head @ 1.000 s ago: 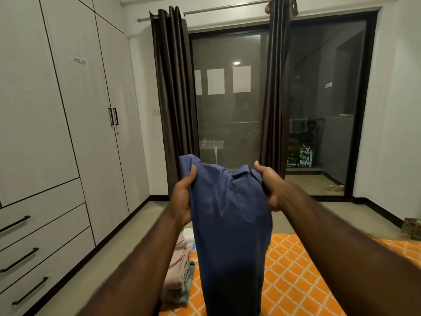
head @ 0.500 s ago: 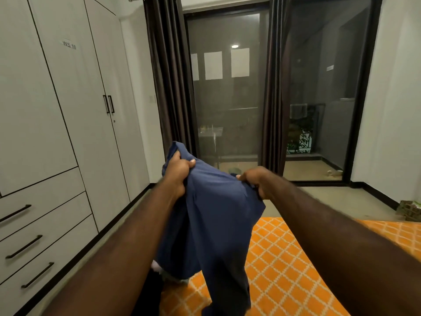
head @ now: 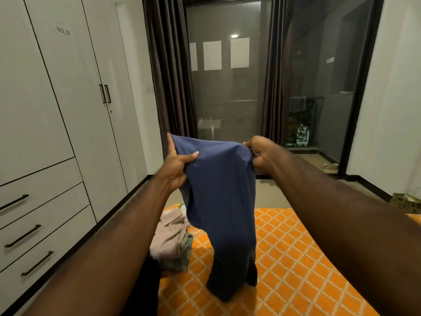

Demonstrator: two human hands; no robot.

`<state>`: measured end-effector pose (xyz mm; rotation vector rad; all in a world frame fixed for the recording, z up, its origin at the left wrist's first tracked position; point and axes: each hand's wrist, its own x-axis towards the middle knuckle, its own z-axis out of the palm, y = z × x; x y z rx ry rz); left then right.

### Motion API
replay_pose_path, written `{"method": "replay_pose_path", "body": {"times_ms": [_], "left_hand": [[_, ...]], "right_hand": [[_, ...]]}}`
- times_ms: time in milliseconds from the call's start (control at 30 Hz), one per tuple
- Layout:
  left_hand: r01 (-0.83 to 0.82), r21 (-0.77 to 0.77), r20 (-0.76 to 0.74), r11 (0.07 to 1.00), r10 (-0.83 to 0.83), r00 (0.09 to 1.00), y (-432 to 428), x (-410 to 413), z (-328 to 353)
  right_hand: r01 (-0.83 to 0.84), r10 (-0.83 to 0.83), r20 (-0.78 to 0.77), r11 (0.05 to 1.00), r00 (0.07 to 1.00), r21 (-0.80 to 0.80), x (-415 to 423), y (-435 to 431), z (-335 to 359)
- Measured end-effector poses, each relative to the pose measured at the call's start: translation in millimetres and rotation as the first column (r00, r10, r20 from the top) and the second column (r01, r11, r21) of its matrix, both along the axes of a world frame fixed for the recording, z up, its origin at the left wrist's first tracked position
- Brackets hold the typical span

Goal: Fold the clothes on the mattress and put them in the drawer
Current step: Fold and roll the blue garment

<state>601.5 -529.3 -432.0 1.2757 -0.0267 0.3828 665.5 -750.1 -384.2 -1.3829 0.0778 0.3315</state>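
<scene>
Left grip [head: 180, 166] and right grip [head: 262, 153] each pinched a top corner of the garment [head: 221, 201]. Cloth was taut between them and hung below, its lower end on the mattress [head: 300, 258]. Folded pile [head: 170, 241] lay below the left grip.

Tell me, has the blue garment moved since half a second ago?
Yes, the garment swung right: it covered the pile before; now the pile shows left of it on the mattress.
</scene>
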Motion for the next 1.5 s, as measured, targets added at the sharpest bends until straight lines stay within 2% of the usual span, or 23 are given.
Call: {"method": "replay_pose_path", "body": {"times_ms": [200, 267, 333, 400, 433, 467, 500, 533, 567, 600, 633, 667, 733, 800, 867, 900, 1000, 1133, 1200, 1267, 1333, 1433, 1500], "left_hand": [[-0.063, 0.206, 0.077, 0.977, 0.048, 0.996, -5.4, 1.8, 45.8], [-0.042, 0.315, 0.026, 0.948, 0.036, 0.999, -5.0, 1.1, 52.0], [-0.012, 0.482, -0.093, 0.876, 0.065, 0.994, -6.2, -3.0, 66.5], [0.005, 0.653, -0.202, 0.758, 0.167, 0.965, -9.9, -8.1, 82.0], [0.050, 0.685, -0.267, 0.727, 0.186, 0.946, -12.9, -8.2, 83.4], [0.058, 0.756, -0.296, 0.652, 0.261, 0.919, -8.4, -14.6, 77.6], [0.098, 0.861, -0.301, 0.499, 0.346, 0.889, 5.1, -16.5, 67.2], [0.179, 0.880, -0.360, 0.439, 0.373, 0.855, 19.3, -11.2, 63.2], [0.127, 0.936, -0.301, 0.328, 0.562, 0.770, 25.1, -1.1, 70.7], [0.205, 0.958, -0.285, 0.200, 0.585, 0.760, 21.3, -5.0, 76.1], [0.151, 0.936, -0.316, 0.318, 0.572, 0.757, 7.7, -1.6, 88.8], [0.095, 0.850, -0.388, 0.518, 0.494, 0.778, -9.3, 0.7, 104.8], [0.161, 0.797, -0.433, 0.583, 0.364, 0.824, -20.5, -8.1, 117.2], [0.131, 0.726, -0.432, 0.675, 0.300, 0.851, -15.6, -4.4, 110.8], [0.153, 0.701, -0.425, 0.697, 0.236, 0.874, -12.7, -2.9, 104.7], [0.206, 0.712, -0.433, 0.671, 0.190, 0.881, -13.9, -5.7, 105.5], [0.340, 0.783, -0.463, 0.521, 0.121, 0.878, -16.7, -12.6, 108.2], [0.397, 0.899, -0.432, 0.187, 0.215, 0.876, -35.2, -14.8, 105.3], [0.361, 0.932, -0.347, 0.006, 0.291, 0.892, -44.8, -15.4, 105.0], [0.303, 0.936, -0.220, -0.181, 0.372, 0.902, -52.2, -14.9, 104.9], [0.265, 0.921, -0.127, -0.284, 0.423, 0.897, -57.4, -14.9, 106.5], [0.214, 0.926, -0.045, -0.311, 0.471, 0.881, -61.4, -14.5, 109.7], [0.185, 0.937, -0.011, -0.295, 0.507, 0.862, -60.2, -12.0, 112.2]], "right_hand": [[-0.327, 0.328, -0.030, 0.925, 0.944, -0.194, -5.2, -19.7, 16.4], [-0.279, 0.297, 0.020, 0.917, 0.955, -0.286, -0.9, -20.9, 18.3], [-0.184, 0.235, 0.112, 0.920, 0.965, -0.345, -1.1, -20.6, 20.7], [-0.113, 0.183, 0.182, 0.933, 0.966, -0.341, -1.9, -19.0, 21.3], [-0.090, 0.167, 0.207, 0.938, 0.964, -0.336, -2.3, -17.4, 21.2], [-0.064, 0.149, 0.235, 0.940, 0.960, -0.335, -3.0, -15.4, 21.3], [-0.039, 0.133, 0.267, 0.944, 0.954, -0.329, -4.5, -12.3, 22.2], [-0.012, 0.113, 0.301, 0.948, 0.947, -0.317, -5.8, -9.6, 23.0], [0.013, 0.090, 0.326, 0.953, 0.941, -0.303, -6.8, -7.3, 24.1], [0.035, 0.073, 0.341, 0.954, 0.937, -0.299, -8.0, -5.9, 25.4], [0.049, 0.067, 0.343, 0.947, 0.937, -0.317, -9.3, -5.1, 26.8], [0.048, 0.079, 0.331, 0.933, 0.940, -0.357, -11.8, -5.8, 29.5], [-0.016, 0.149, 0.259, 0.891, 0.954, -0.453, -16.9, -9.4, 35.6], [-0.114, 0.245, 0.161, 0.816, 0.956, -0.566, -20.3, -15.6, 42.3], [-0.191, 0.329, 0.067, 0.690, 0.942, -0.698, -22.7, -21.7, 47.9], [-0.220, 0.358, 0.028, 0.630, 0.933, -0.745, -22.8, -23.4, 49.9], [-0.275, 0.418, -0.055, 0.487, 0.907, -0.829, -26.9, -22.4, 51.5], [-0.274, 0.481, -0.139, 0.222, 0.866, -0.936, -38.1, -14.6, 49.3], [-0.250, 0.480, -0.146, 0.160, 0.865, -0.955, -41.9, -11.2, 50.1], [-0.218, 0.469, -0.130, 0.138, 0.873, -0.966, -43.8, -8.5, 52.4], [-0.166, 0.462, -0.081, 0.147, 0.883, -0.975, -44.3, -6.7, 55.8], [-0.094, 0.456, 0.038, 0.263, 0.889, -0.960, -43.0, -9.6, 62.3], [-0.146, 0.477, 0.050, 0.365, 0.877, -0.920, -43.1, -15.3, 69.5]]}}
